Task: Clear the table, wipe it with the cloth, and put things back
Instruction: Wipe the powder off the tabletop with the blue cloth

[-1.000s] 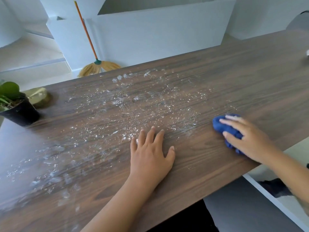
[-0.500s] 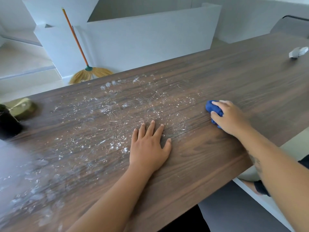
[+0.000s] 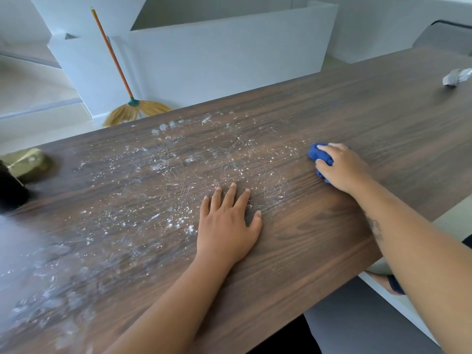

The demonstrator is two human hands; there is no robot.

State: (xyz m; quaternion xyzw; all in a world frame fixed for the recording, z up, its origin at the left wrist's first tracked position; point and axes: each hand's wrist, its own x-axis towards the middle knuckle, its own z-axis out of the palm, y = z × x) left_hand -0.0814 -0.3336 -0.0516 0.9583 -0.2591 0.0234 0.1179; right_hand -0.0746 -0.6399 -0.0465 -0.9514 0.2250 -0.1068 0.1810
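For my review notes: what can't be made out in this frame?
Head view only.
The blue cloth: mostly under the right hand, shape hidden.
The black object: cut by the left edge, blurred.
The pale object, far right: too small, clipped by the edge.

Open table (image 3: 370,118) right of centre, left hand (image 3: 227,226) flat mid-table, black pot (image 3: 10,192) at left edge

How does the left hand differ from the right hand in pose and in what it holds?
The left hand lies flat, fingers straight and spread; the right hand curls its fingers round the blue cloth. The left hand holds nothing and touches the white powder; the right hand sits beside it. Both rest on the wooden table.
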